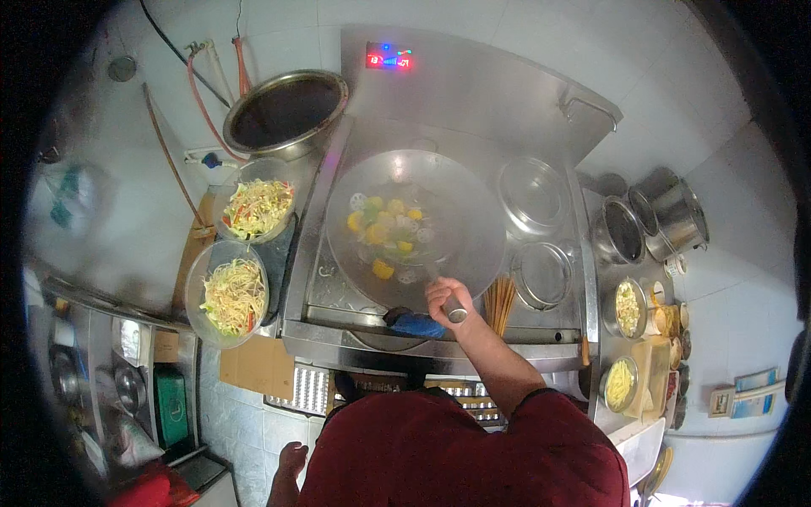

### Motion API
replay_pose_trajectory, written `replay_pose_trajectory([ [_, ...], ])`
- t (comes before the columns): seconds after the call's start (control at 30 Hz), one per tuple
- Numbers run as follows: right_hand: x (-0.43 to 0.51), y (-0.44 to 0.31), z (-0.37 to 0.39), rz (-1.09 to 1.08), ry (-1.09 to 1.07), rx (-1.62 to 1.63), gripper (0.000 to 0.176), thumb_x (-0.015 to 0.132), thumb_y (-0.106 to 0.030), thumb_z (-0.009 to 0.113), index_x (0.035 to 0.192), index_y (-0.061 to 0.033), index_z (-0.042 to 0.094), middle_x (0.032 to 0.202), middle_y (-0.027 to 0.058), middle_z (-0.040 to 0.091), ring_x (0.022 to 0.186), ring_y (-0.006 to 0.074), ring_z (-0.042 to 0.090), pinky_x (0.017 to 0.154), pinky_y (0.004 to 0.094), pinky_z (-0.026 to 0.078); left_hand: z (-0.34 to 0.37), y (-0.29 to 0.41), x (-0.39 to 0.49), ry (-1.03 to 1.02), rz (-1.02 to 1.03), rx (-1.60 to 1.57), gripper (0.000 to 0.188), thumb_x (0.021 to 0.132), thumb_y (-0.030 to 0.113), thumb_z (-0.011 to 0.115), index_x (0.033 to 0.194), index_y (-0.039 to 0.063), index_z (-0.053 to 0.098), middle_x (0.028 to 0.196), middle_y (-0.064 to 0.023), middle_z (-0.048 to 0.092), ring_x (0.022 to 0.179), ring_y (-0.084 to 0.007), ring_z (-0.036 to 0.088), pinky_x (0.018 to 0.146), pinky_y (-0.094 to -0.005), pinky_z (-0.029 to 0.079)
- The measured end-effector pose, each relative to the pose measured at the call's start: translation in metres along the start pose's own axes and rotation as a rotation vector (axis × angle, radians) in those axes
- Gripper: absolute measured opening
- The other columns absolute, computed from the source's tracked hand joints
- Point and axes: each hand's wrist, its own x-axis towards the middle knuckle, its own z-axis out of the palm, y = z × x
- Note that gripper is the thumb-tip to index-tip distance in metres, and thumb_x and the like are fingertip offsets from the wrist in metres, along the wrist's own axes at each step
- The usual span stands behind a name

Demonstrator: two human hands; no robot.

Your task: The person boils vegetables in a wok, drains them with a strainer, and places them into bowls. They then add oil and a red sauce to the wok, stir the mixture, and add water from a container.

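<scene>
My right hand point(448, 303) grips the metal handle of a ladle or similar tool over the near edge of a large wok point(469, 222). The tool's far end is blurred in steam and liquid. Corn pieces point(383, 269), lotus root slices point(407, 275) and some green pieces lie in the wok. A blue cloth point(415, 324) lies at the wok's near rim. Low at my left side hangs my left hand point(293, 457), away from the stove; its fingers look bent and whether it holds anything is unclear.
Left of the wok stand two clear bowls of sprouts and shredded vegetables point(256, 209) and a large metal pot point(285, 114). To the right are bamboo chopsticks point(499, 304), a wire strainer point(542, 275), a metal basin point(534, 196), a bowl of yellow strips point(620, 383) and several seasoning containers.
</scene>
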Motion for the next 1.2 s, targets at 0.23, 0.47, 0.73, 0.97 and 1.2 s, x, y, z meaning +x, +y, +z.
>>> replay_pose_trajectory([
  [0.23,-0.048,0.019,0.031,-0.086,0.158,-0.559,0.012,0.084,-0.015,0.056,0.074,-0.0113,0.050,0.066,-0.0023,0.053,0.060,0.0128,0.055,0.061,0.0293,0.046,-0.012,0.015,0.023,0.057,-0.006,-0.077,0.046,0.085,0.025,0.067,0.122,-0.002,0.060,0.093,-0.0163,0.071,0.080,-0.0235,0.068,0.076,-0.0374,0.054],
  [0.47,-0.079,0.079,0.081,-0.570,0.806,-1.118,0.014,0.083,-0.013,0.059,0.071,-0.0107,0.052,0.061,0.0029,0.053,0.048,0.0185,0.052,0.047,0.0338,0.045,0.031,-0.062,0.120,-0.044,0.178,-0.110,0.051,0.085,0.031,0.068,0.122,-0.003,0.061,0.119,-0.0224,0.066,0.113,-0.0339,0.062,0.099,-0.0392,0.048],
  [0.73,-0.090,0.103,0.107,-0.794,0.830,-1.223,0.008,0.080,-0.009,0.062,0.076,-0.0069,0.056,0.061,0.0039,0.054,0.044,0.0184,0.052,0.043,0.0321,0.045,0.018,-0.067,0.124,-0.048,0.125,0.041,0.046,0.085,0.033,0.065,0.114,-0.003,0.065,0.120,-0.0244,0.064,0.114,-0.0351,0.061,0.099,-0.0416,0.047],
  [0.97,-0.116,0.107,0.104,-0.872,0.850,-1.348,0.012,0.078,-0.002,0.061,0.084,-0.0016,0.052,0.061,0.0060,0.054,0.044,0.0180,0.053,0.038,0.0332,0.047,-0.005,0.143,0.104,-0.009,0.729,0.168,0.038,0.085,0.029,0.056,0.106,-0.002,0.064,0.105,-0.0272,0.065,0.101,-0.0435,0.062,0.090,-0.0495,0.049],
  [1.2,-0.138,0.086,0.079,-0.863,1.066,-1.624,0.024,0.076,0.000,0.058,0.098,0.0020,0.050,0.071,0.0083,0.055,0.045,0.0189,0.053,0.041,0.0323,0.047,0.037,0.391,0.011,0.276,1.497,0.286,0.040,0.084,0.018,0.065,0.120,0.001,0.059,0.121,-0.0188,0.057,0.119,-0.0365,0.051,0.101,-0.0474,0.040],
])
